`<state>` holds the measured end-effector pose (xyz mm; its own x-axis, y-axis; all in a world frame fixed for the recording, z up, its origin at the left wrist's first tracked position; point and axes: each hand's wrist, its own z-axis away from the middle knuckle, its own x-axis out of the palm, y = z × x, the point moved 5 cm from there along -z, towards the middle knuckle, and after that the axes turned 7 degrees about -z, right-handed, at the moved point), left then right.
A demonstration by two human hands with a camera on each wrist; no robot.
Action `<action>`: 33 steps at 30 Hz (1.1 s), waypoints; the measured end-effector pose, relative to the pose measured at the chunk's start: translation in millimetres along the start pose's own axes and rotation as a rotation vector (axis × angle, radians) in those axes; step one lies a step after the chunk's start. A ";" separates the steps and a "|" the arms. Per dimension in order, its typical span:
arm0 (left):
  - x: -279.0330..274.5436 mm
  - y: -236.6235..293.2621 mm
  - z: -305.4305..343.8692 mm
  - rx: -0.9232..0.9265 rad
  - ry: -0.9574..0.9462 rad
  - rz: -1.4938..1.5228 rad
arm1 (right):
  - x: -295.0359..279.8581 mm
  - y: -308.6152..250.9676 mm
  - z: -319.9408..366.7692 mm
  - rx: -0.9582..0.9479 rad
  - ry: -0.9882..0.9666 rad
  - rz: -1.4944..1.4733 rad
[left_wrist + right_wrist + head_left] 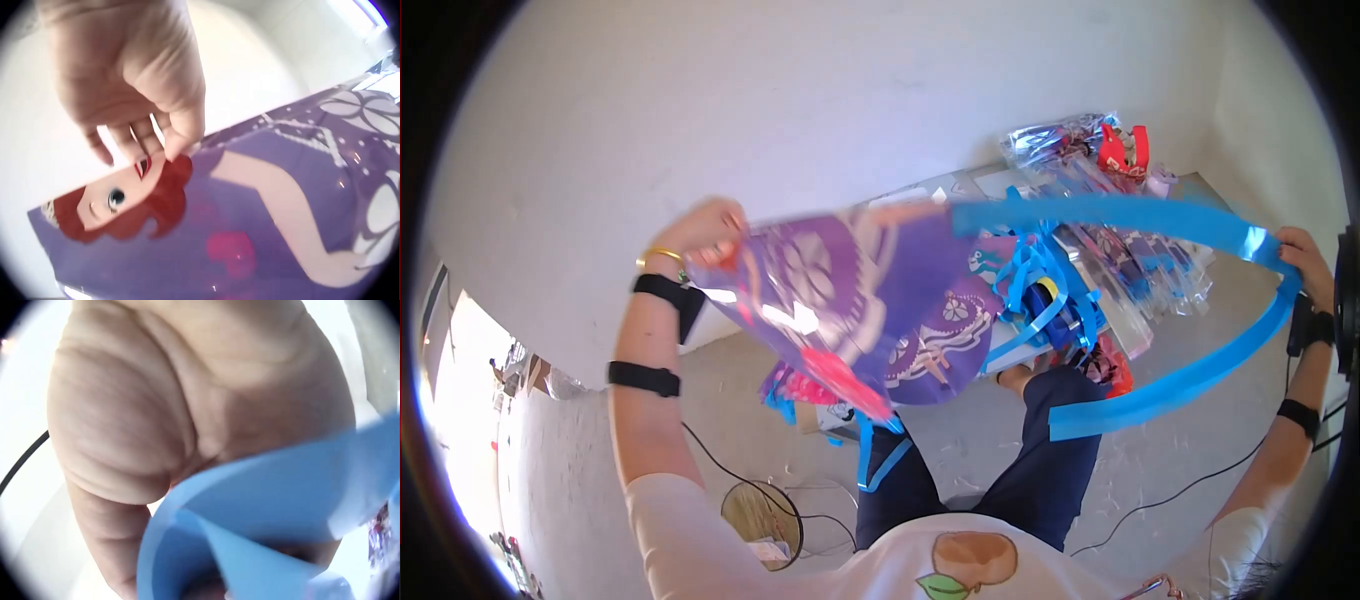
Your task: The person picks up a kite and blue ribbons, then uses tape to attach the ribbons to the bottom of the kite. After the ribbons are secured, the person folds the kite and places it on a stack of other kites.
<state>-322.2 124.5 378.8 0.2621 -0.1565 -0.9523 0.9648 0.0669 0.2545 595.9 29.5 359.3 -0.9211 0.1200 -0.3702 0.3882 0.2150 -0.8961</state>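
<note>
One purple kite (870,300) hangs in mid-air, one corner pinched in the grip of the left hand (710,232). The right hand (1305,262) clamps its grip on one long blue strip (1160,215) trailing from the kite. The wrapped kites (1135,265) heaped beyond are too tangled to count.

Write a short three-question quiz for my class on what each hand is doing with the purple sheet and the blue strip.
1. True or false: the left hand pinches the edge of the purple sheet.
2. What does the right hand hold? A) a red bag B) the blue strip C) a black cable
3. Fill in the gap: the cartoon figure printed on the sheet has ___ hair.

Key: 1 true; 2 B; 3 red.
</note>
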 end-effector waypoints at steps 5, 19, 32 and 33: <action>68.7 12.5 -107.3 0.212 0.156 -0.332 | 52.6 20.6 -76.4 0.272 -0.185 0.358; -62.7 24.6 25.1 0.203 1.485 -0.720 | 48.1 46.9 -175.6 -0.473 0.358 0.613; 318.9 -40.4 18.0 0.193 0.808 -0.272 | 161.4 264.2 -147.5 0.202 0.511 0.372; 345.3 -48.0 16.5 0.182 0.747 -0.242 | 172.0 296.7 -147.8 0.237 0.479 0.156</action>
<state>-277.7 51.0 40.5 0.0219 0.5584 -0.8293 0.9983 -0.0564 -0.0116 556.8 257.2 65.9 -0.7165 0.5719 -0.3996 0.4509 -0.0575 -0.8907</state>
